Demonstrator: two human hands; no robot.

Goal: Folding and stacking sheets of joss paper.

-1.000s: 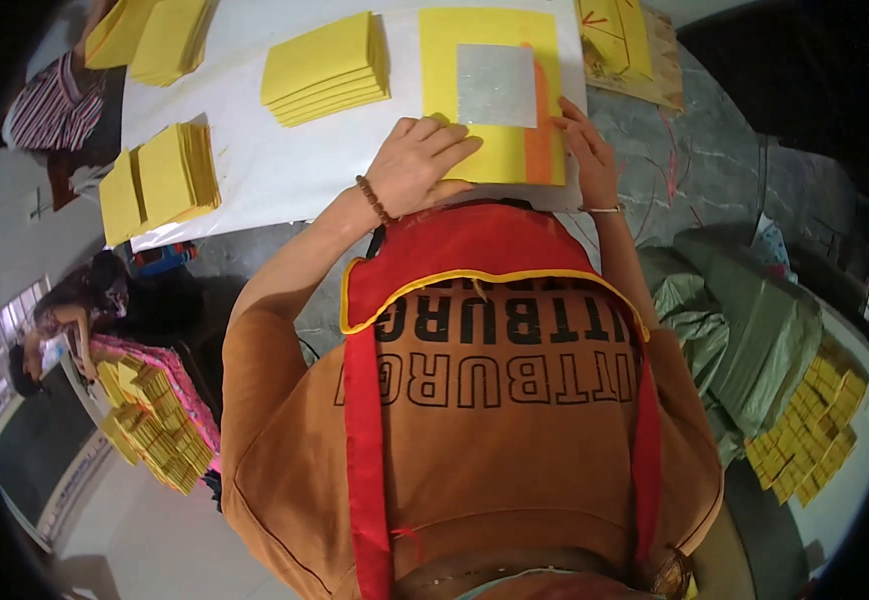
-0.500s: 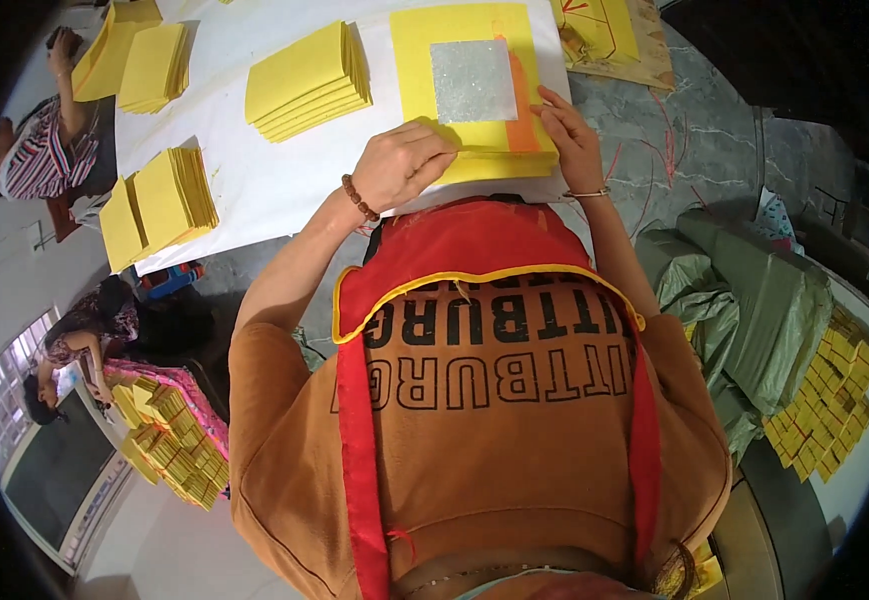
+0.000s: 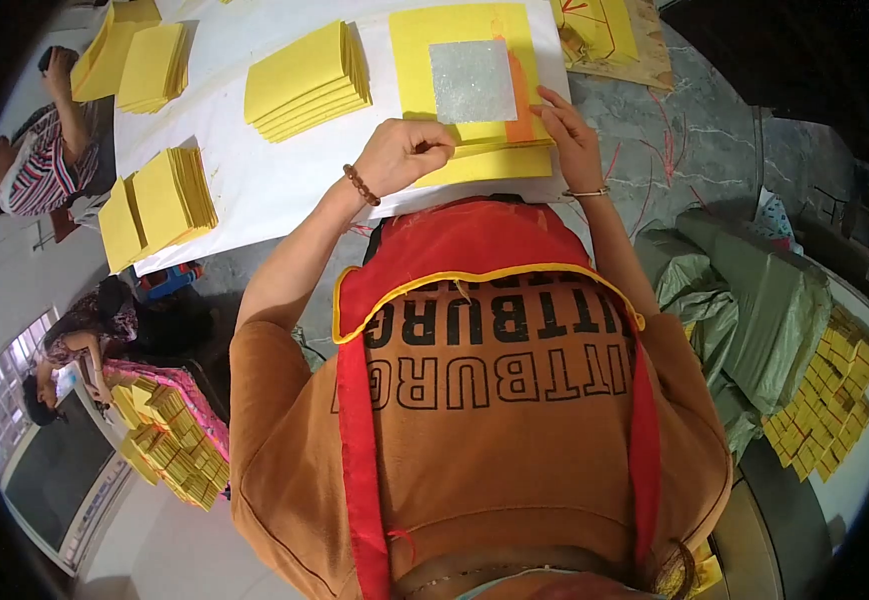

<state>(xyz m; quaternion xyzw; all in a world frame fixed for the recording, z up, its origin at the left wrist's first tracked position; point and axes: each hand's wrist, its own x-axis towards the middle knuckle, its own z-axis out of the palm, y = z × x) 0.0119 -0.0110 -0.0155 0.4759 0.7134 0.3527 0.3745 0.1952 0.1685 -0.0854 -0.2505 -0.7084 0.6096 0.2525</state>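
Note:
A yellow paper sheet (image 3: 410, 60) lies in front of me at the table's right part. It carries a silver square (image 3: 473, 82) and an orange strip (image 3: 520, 95). A narrow band of paper along its near side is folded up, its edge standing slightly off the sheet. My left hand (image 3: 405, 158) is closed at the left end of this band, thumb and fingers pinching the paper. At the sheet's right edge, my right hand (image 3: 575, 148) has its fingers stretched out and apart, touching the paper beside the orange strip; its thumb is partly hidden.
Yellow paper stacks stand on the white-covered table (image 3: 245, 190): one fanned stack (image 3: 305, 80), others (image 3: 160, 205) further left. A board with yellow paper (image 3: 605, 40) is beyond the right edge. Green wrapped bales (image 3: 755, 310) sit right; people (image 3: 55, 165) are at left.
The folded band's edge has risen slightly and moved away from me. My left hand has shifted a little, its fingers curled tighter. The right hand stays nearly still. The striped-shirted person has moved slightly.

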